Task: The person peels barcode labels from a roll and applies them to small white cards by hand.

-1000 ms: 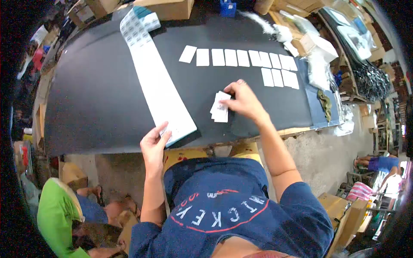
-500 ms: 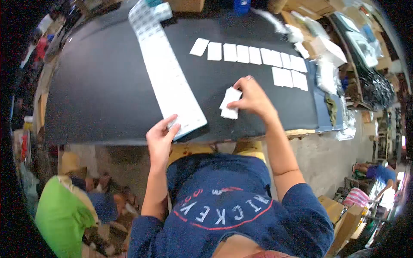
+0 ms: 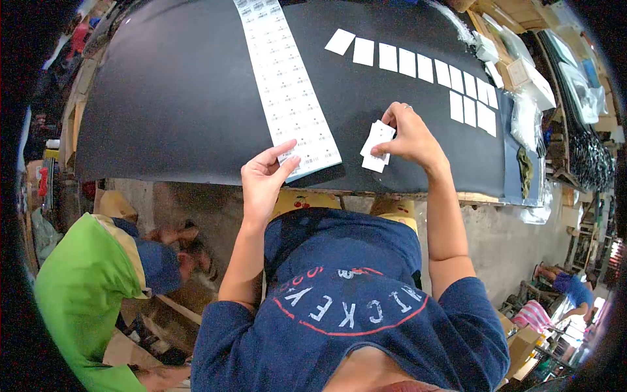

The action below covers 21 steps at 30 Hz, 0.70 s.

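A long white strip of printed labels (image 3: 287,78) lies down the black table, its near end at the front edge. At that end's left corner is my left hand (image 3: 264,175), thumb and forefinger closed on the strip around a small label; whether the label is lifted cannot be made out. To the right, my right hand (image 3: 415,140) grips a small pile of white cards (image 3: 377,145) between thumb and fingers, low over the tabletop. The pile's cards are slightly fanned, and the top one has small marks.
A slanting row of white cards (image 3: 388,57) lies farther back on the black table (image 3: 163,98), with a short second row (image 3: 470,111) below its right end. Plastic bags (image 3: 526,124) and boxes (image 3: 532,81) crowd the right side. A person in a green top (image 3: 91,294) is at lower left.
The view has shifted, so the table and cards appear higher and farther right. Both hands keep nearly the same places, on the label strip and the card pile.
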Each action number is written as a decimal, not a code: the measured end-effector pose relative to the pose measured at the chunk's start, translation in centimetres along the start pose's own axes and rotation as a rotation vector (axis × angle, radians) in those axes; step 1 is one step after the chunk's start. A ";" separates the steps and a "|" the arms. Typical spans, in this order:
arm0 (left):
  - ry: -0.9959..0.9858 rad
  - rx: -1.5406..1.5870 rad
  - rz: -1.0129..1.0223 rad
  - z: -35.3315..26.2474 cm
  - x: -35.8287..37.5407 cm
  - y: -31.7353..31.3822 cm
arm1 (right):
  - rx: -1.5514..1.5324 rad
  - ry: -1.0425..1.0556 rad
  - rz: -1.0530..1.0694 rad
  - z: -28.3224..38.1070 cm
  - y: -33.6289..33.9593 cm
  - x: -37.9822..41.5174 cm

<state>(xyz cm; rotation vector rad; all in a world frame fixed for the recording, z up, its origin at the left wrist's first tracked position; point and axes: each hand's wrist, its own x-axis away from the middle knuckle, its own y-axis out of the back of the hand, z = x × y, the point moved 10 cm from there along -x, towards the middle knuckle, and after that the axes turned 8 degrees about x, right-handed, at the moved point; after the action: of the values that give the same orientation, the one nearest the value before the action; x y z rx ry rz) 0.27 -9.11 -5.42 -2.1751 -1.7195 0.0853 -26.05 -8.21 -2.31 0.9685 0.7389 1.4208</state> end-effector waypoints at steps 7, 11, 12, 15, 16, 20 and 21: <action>-0.012 0.023 0.025 0.1 0.1 -0.1 | -0.024 -0.013 0.019 -0.2 -0.5 0.5; 0.001 0.013 0.015 0.1 0.2 -0.1 | -0.182 -0.065 0.090 0.7 -0.7 1.5; 0.010 0.009 0.013 0.1 0.1 0.0 | -0.347 -0.137 0.159 0.5 -1.3 1.8; 0.026 -0.012 0.005 -0.1 0.1 0.0 | -0.262 0.088 -0.059 2.3 1.7 2.1; 0.033 -0.011 0.007 -0.1 0.0 0.0 | -0.166 0.205 -0.125 3.3 3.1 2.3; -0.013 -0.009 -0.010 -1.1 -0.6 -0.4 | 0.361 0.272 -0.175 4.8 4.9 2.9; -0.042 -0.035 -0.029 -1.6 -0.9 -0.4 | 0.363 0.277 -0.177 5.0 4.7 2.7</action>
<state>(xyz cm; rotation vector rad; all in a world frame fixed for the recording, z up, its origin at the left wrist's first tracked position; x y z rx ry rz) 0.12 -10.30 -4.01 -2.1870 -1.7874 0.0945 -23.65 -6.55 4.45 0.9610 1.2902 1.3021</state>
